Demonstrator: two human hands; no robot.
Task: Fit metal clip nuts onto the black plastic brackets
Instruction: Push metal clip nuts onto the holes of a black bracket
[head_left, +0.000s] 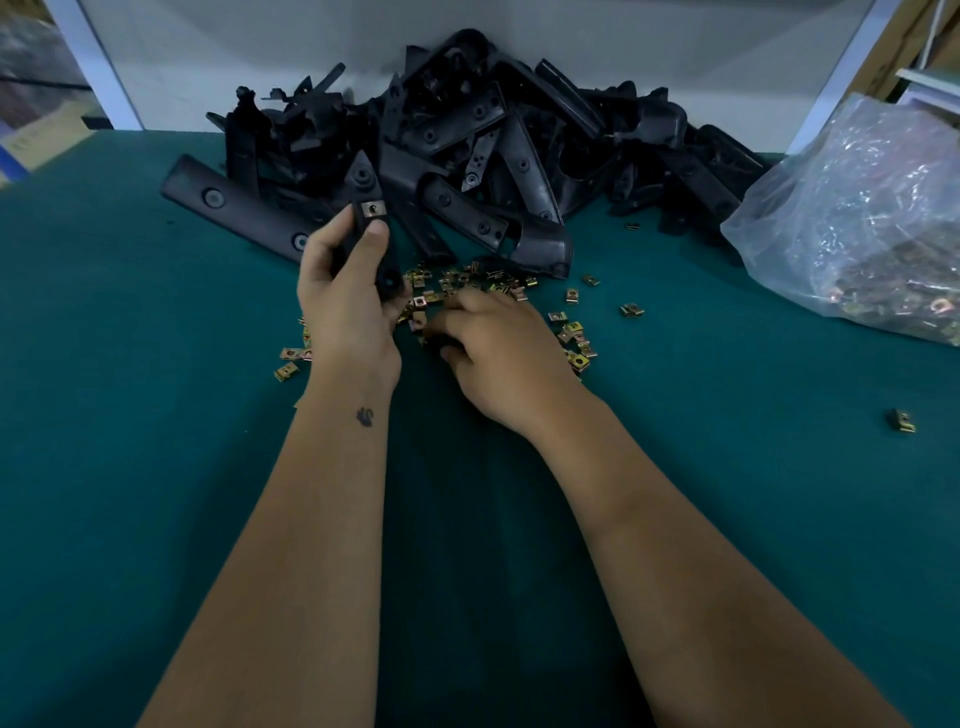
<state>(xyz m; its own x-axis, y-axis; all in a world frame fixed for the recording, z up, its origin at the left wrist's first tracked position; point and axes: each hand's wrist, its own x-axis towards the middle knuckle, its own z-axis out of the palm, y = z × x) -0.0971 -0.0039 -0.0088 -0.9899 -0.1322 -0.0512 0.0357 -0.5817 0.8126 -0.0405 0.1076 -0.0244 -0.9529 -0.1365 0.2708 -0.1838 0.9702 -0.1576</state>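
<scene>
We are seeing the right hand (488, 348) curling into loose clip nuts (498, 286) on the desk (156, 415); left hand (348, 291) gripping a bracket (371, 244) (one nut (372, 209) fitted atop).

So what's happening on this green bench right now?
A person is fitting clip nuts to brackets. The left hand grips a black bracket upright, with one metal clip nut already on its top end. The right hand reaches down into the loose clip nuts scattered on the green mat; whether it has picked one is hidden. A pile of brackets sits behind, a plastic bag at right.
</scene>
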